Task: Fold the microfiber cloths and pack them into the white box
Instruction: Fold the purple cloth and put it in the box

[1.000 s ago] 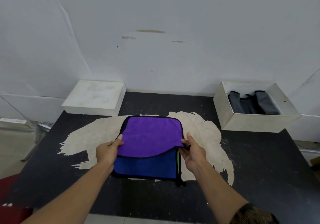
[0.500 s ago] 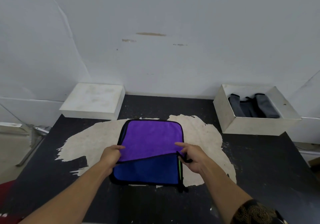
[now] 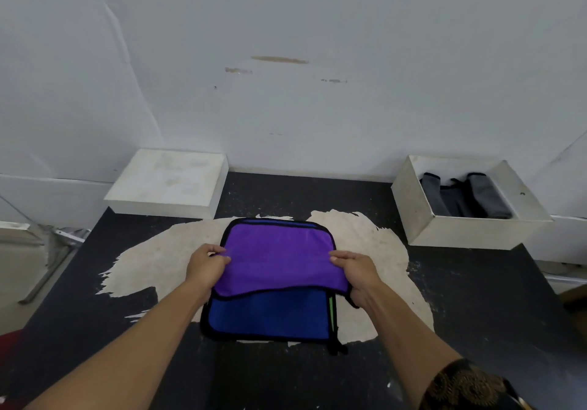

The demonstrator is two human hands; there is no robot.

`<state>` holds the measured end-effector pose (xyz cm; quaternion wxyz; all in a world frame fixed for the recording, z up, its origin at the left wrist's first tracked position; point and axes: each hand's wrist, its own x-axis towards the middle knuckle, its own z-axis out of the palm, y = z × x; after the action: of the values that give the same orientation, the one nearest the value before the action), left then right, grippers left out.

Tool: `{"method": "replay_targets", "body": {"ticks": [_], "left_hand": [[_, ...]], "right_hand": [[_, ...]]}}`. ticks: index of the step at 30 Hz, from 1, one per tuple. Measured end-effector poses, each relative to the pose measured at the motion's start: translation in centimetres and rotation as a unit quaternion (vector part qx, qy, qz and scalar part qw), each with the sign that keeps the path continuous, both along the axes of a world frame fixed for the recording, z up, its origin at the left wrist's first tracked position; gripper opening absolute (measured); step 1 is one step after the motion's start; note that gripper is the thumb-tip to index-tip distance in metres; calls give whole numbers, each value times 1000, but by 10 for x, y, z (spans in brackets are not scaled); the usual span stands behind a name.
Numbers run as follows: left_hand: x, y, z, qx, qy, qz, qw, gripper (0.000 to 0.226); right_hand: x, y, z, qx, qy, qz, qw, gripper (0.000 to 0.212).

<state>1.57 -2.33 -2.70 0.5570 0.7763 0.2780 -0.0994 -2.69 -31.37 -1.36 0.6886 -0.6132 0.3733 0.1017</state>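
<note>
Grey cloths (image 3: 436, 198) packed in the white box (image 3: 460, 235); left of it, my left hand (image 3: 206, 266) and right hand (image 3: 359, 273) pinch the purple cloth (image 3: 276, 254), fold unfinished.

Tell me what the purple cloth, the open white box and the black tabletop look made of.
The purple cloth: soft matte fabric, likely microfiber; its lifted edge droops. The open white box: thick rigid walls, scuffed paint, perhaps wood or board. The black tabletop: thin dark coating, peeled to a pale layer; base unclear.

You're in a bare workroom: a scuffed black table (image 3: 476, 298) with worn-through paint stands against a stained white wall (image 3: 286, 92).
</note>
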Motion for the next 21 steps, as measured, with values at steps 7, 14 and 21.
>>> {"method": "replay_targets", "body": {"ticks": [7, 14, 21], "left_hand": [[20, -18, 58, -120, 102, -99, 983, 36], [24, -76, 81, -91, -1, -158, 983, 38], [31, -178, 114, -115, -118, -211, 964, 48]], "right_hand": [[7, -24, 44, 24, -49, 7, 998, 38], [-8, -78, 76, 31, -101, -86, 991, 43], [-29, -166, 125, -42, -201, -155, 966, 43]]}}
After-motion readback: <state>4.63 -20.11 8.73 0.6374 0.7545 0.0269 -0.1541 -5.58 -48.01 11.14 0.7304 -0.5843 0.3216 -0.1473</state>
